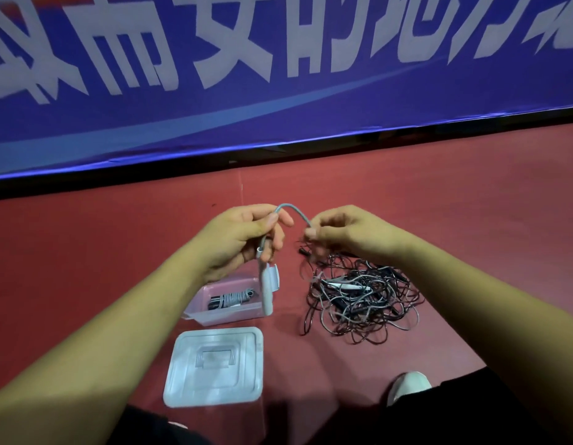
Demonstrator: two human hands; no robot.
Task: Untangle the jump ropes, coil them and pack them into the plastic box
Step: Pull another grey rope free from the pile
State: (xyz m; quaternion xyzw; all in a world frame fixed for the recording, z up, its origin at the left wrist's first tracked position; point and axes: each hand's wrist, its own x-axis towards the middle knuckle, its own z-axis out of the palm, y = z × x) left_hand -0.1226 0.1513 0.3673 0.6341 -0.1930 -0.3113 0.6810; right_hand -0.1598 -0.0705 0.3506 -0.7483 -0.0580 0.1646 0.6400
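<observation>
- The far corner of the plastic box (227,317) is hidden behind the left hand (243,239) and the hanging handle (266,293).
- In the tangled pile (362,300), single ropes cannot be told apart. Only black and grey strands and a few handles are made out, and its top is covered by the right hand (339,232).
- The banner (278,123) lettering is blurred and cut off at the top edge. A shoe (407,385) is partly cut off by dark clothing at the bottom.
- Open red floor (439,203) is seen left of the box and beyond the hands, up to the banner's lower edge.
- The lid (214,367) lies flat just in front of the box, apart from it. The pile lies right of the box, with a gap between.
- Left fingers are curled round the grey rope (294,210) just above the handle, with the thumb pressed on it. The right thumb and forefinger pinch the rope, the other fingers curled.
- The rope is arched between the hands, above the floor.
- The handle's long axis is near vertical, tip down at the box's right end. Contact with the box cannot be told.
- A coiled rope (230,298) lies inside the box, along its length.
</observation>
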